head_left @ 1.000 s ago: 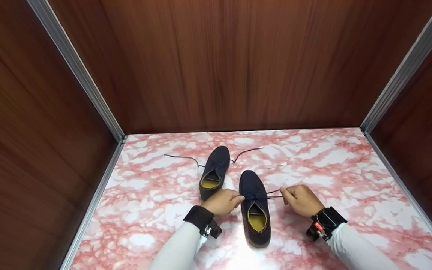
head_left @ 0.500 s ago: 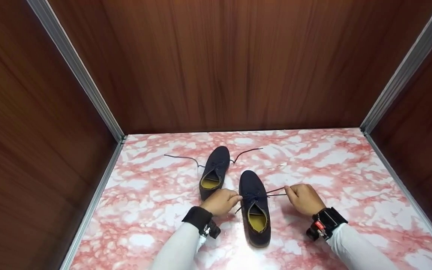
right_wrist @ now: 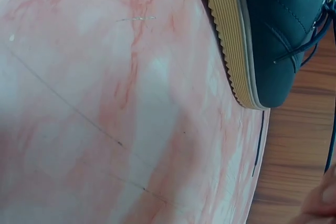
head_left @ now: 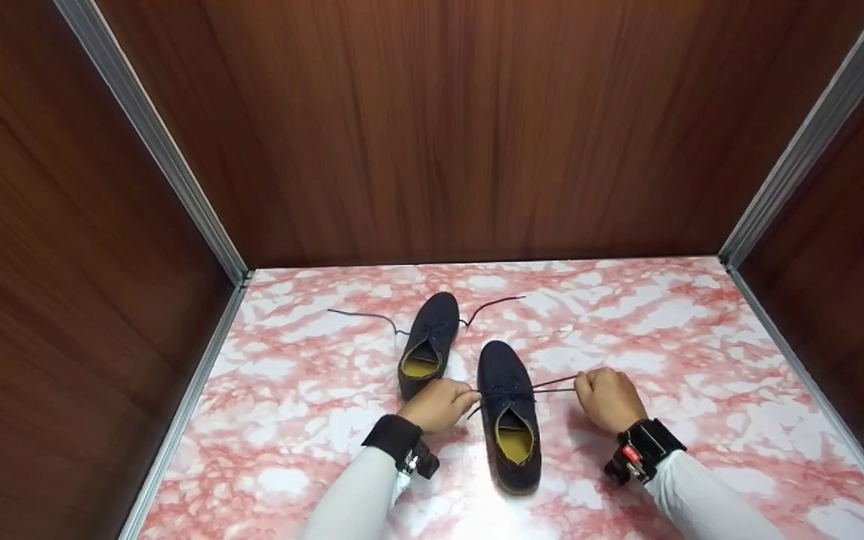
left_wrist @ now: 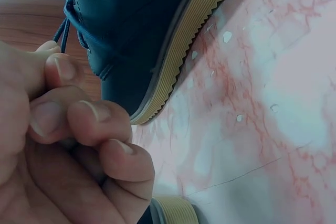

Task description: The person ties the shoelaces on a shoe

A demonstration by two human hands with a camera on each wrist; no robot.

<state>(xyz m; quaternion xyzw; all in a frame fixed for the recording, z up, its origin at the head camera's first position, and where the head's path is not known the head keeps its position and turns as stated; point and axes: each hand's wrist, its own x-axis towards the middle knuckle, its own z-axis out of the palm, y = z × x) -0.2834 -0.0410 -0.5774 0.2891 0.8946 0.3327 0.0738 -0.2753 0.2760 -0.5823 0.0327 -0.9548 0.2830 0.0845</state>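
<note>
A navy lace-up shoe [head_left: 505, 364], yellow inside, stands upright between my hands, toe pointing away. On its left side my left hand [head_left: 438, 406] pinches the bow's loop between thumb and index finger; the left wrist view shows the doubled lace [left_wrist: 65, 31] running to those fingertips. Out to the right, my right hand [head_left: 610, 400] pinches the other loop, whose two strands stretch taut from the knot. Only a bit of its fingers [right_wrist: 321, 200] shows in the right wrist view, beside the lace [right_wrist: 334, 129]. A short lace end hangs below my left fingertips.
Behind and left stands a matching navy shoe [head_left: 433, 330], its heel partly covered by my left hand. Its laces [head_left: 361, 313] lie loose to both sides. The red-and-white marbled surface [head_left: 672, 322] is bounded by brown wood-grain panels [head_left: 432, 135] and grey metal edging.
My right hand has moved a little right, drawing its loop longer. My left hand has shifted slightly left, and a lace end now shows beneath it. Both shoes stay in place.
</note>
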